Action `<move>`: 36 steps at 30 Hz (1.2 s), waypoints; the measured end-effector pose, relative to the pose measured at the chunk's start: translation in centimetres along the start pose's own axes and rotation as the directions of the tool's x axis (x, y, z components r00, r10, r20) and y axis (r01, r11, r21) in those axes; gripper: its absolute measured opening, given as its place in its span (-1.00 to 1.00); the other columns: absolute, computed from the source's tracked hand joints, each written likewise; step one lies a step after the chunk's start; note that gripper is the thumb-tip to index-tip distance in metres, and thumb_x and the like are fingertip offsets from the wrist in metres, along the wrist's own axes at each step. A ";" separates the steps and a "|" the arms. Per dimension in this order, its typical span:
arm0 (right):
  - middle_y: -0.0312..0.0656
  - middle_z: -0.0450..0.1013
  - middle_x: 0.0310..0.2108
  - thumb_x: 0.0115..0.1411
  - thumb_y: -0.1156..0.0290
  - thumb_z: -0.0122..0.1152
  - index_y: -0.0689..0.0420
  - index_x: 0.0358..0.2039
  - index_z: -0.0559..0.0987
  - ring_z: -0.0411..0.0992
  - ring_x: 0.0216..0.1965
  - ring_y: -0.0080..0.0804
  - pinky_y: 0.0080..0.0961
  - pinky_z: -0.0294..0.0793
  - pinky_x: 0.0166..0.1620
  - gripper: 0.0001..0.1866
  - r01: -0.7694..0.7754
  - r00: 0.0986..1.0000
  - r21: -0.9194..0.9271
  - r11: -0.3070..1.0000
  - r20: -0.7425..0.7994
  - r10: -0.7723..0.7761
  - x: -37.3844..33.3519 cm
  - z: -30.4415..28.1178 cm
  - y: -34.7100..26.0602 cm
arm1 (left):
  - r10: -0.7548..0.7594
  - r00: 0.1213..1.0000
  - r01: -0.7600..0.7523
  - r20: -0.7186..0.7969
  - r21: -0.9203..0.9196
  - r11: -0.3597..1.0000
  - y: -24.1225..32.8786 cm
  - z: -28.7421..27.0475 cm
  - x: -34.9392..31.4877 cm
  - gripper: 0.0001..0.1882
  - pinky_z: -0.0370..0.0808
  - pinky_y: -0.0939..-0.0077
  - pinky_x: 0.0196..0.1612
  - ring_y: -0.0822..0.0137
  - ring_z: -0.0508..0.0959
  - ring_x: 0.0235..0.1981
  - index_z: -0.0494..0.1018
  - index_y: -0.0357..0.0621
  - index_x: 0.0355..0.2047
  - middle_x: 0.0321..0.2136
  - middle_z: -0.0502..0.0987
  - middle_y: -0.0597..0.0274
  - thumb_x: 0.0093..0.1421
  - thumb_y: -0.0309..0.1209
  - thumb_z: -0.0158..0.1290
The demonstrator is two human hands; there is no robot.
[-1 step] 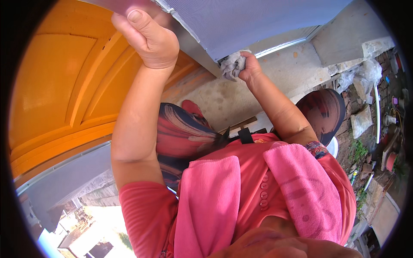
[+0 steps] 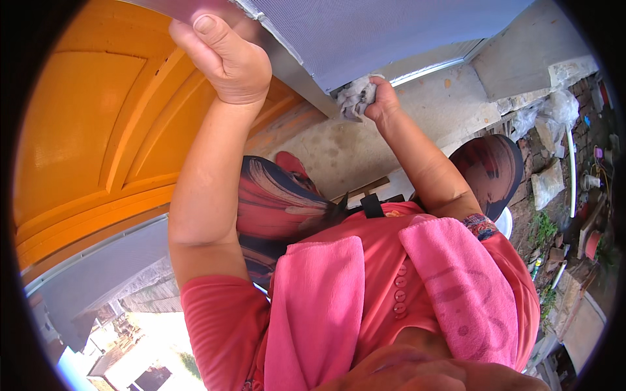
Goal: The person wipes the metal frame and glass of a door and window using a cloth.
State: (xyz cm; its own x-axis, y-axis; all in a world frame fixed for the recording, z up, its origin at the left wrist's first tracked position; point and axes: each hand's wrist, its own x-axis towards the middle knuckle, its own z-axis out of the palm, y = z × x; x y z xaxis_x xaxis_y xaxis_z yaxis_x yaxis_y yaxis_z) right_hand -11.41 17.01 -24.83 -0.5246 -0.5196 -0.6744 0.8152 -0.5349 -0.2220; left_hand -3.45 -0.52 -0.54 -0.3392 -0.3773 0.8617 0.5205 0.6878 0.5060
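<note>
Grey rag is bunched up in the right hand, right by the near corner of the mesh screen, so from far off I think wiping is the step in hand. I see the left hand up high by the frame, half curled, but I can't tell if it grips anything. Next, I think the rag needs pressing and sliding along the screen, with the screen held steady.
</note>
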 end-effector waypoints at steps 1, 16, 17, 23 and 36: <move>0.06 0.54 0.05 0.32 0.29 -0.06 0.27 0.03 0.53 0.51 0.06 0.07 0.12 0.48 0.20 -0.59 0.044 0.998 0.019 0.999 -0.044 -0.043 0.4 -0.5 -1.0 | -0.018 1.000 0.019 0.011 -0.003 1.000 -0.1 -0.1 -0.1 -0.45 0.33 0.57 -0.14 0.44 0.29 -0.29 0.21 -0.18 -0.24 -0.33 0.31 0.27 0.49 0.14 -0.24; -0.03 0.54 -0.05 0.13 0.40 0.07 0.19 -0.05 0.52 0.48 0.00 0.04 0.11 0.46 0.19 -0.65 0.029 0.993 -0.028 0.999 0.119 -0.025 -2.3 1.3 3.2 | 0.002 1.000 -0.001 -0.017 0.049 0.999 1.4 0.8 -0.1 -0.48 0.30 0.57 -0.12 0.42 0.26 -0.27 0.22 -0.27 -0.19 -0.31 0.30 0.26 0.53 0.04 -0.26; -0.04 0.55 -0.05 0.13 0.40 0.07 0.20 -0.06 0.52 0.49 0.00 0.05 0.11 0.46 0.20 -0.65 0.022 0.992 -0.047 0.999 0.125 -0.016 -2.0 1.1 2.6 | -0.016 1.000 0.016 0.009 0.057 0.998 1.3 0.5 -0.1 -0.50 0.27 0.57 -0.06 0.42 0.25 -0.23 0.21 -0.31 -0.14 -0.29 0.28 0.26 0.55 0.00 -0.28; 0.04 0.49 0.12 0.28 0.31 -0.04 0.24 0.12 0.48 0.45 0.17 0.09 0.22 0.33 0.31 -0.55 0.315 0.941 0.112 0.943 -0.170 -0.294 2.4 -3.5 -7.8 | 0.039 0.999 -0.040 0.010 0.138 0.990 1.2 0.3 0.1 -0.47 0.30 0.57 -0.07 0.41 0.26 -0.25 0.20 -0.30 -0.17 -0.30 0.30 0.23 0.54 0.04 -0.28; 0.01 0.53 0.00 0.29 0.47 0.06 0.27 0.09 0.47 0.52 0.05 0.01 0.01 0.55 0.12 -0.63 0.390 0.910 -0.074 0.918 -0.121 -0.397 0.7 -0.7 1.2 | 0.026 0.999 -0.025 -0.039 0.006 1.000 1.0 0.7 0.1 -0.47 0.33 0.61 -0.15 0.43 0.31 -0.29 0.28 -0.24 -0.20 -0.31 0.36 0.25 0.51 0.07 -0.20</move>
State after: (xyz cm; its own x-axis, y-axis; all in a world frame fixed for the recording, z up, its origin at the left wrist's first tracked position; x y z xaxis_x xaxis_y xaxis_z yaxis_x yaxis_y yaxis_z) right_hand -10.61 16.48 -26.02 -0.7709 -0.1796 -0.6112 0.5615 -0.6447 -0.5188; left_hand -3.50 0.52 0.06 -0.2953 -0.3831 0.8752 0.5240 0.7011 0.4836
